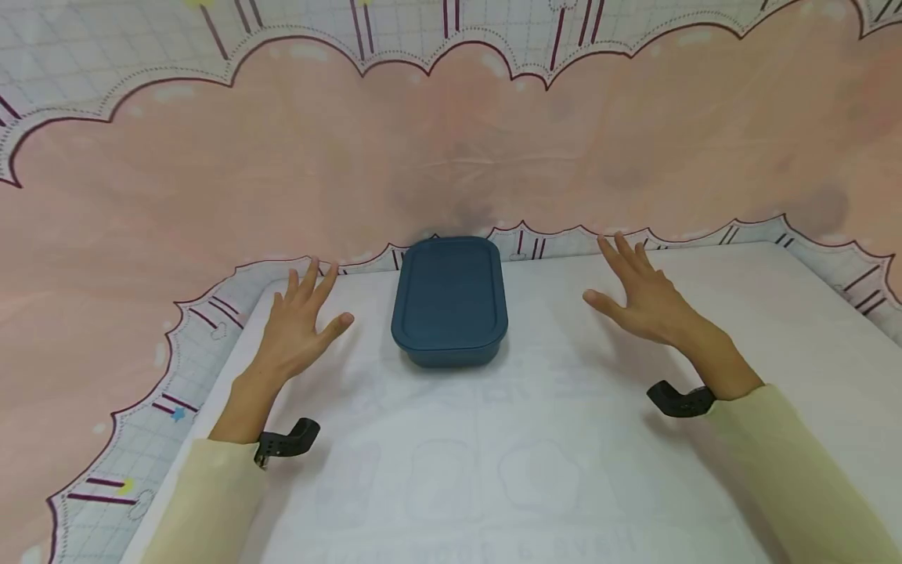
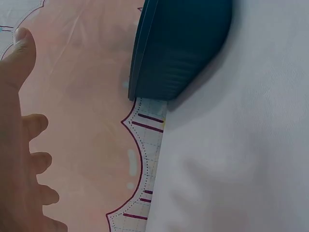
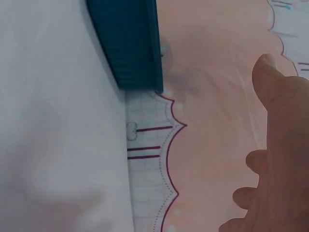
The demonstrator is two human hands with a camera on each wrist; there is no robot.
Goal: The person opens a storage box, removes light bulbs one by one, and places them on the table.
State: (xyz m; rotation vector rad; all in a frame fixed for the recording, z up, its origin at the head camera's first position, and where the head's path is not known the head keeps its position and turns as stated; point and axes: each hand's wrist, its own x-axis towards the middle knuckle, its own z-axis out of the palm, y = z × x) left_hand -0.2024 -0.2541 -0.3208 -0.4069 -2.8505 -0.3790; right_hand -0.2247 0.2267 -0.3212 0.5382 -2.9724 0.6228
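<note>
A dark blue lidded container point(image 1: 449, 298), rectangular with rounded corners, stands at the far side of the white surface in the head view, its lid on. To its left my left hand point(image 1: 292, 329) hovers with fingers spread, apart from the container. On the other side my right hand point(image 1: 644, 301) is held over the surface, fingers spread too, touching nothing. Both wrist views catch part of the container: its side point(image 2: 188, 48) near the top in the left one, and its wall point(image 3: 128, 43) at the top in the right one. What is inside it is hidden.
Under the container lies a white sheet or tabletop point(image 1: 451, 446) with faint markings. Beyond it hangs or lies a peach cloth point(image 1: 317, 157) with a scalloped, gridded border point(image 1: 204, 313). A black band point(image 1: 289, 440) sits on the left wrist, another black band point(image 1: 680, 399) on the right.
</note>
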